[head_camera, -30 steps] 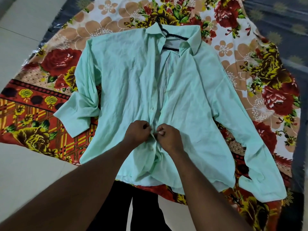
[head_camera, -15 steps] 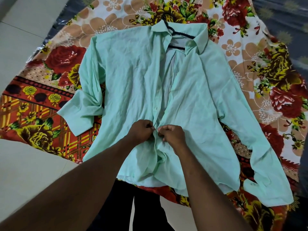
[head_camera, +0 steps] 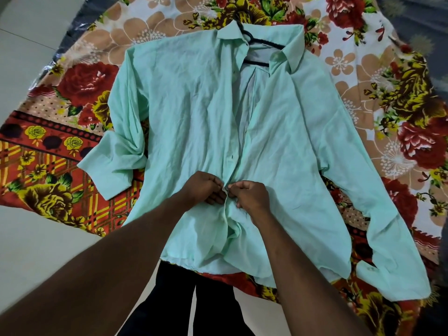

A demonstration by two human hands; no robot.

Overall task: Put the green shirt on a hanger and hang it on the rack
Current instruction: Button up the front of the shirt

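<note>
The green shirt [head_camera: 184,112] lies face up on a floral bedsheet, sleeves spread to both sides. A black hanger [head_camera: 260,42] sits inside its collar, with only the neck and part of the bars showing. Above my hands the shirt's front stands open. My left hand [head_camera: 202,190] pinches the left front edge of the placket. Facing it, my right hand [head_camera: 251,196] pinches the right front edge. The fingertips of both hands meet at the placket low on the shirt. No rack is in view.
The floral bedsheet [head_camera: 80,83] covers the floor under the shirt, with pale floor tiles [head_camera: 36,243] to the left. My dark trouser legs [head_camera: 174,304] show below the shirt's hem. A dark blue cloth [head_camera: 417,18] lies at the top right.
Both hands stay pinched together at the placket, fingers shifting slightly. The view has shifted a little, so the shirt sits slightly further right in the frame.
</note>
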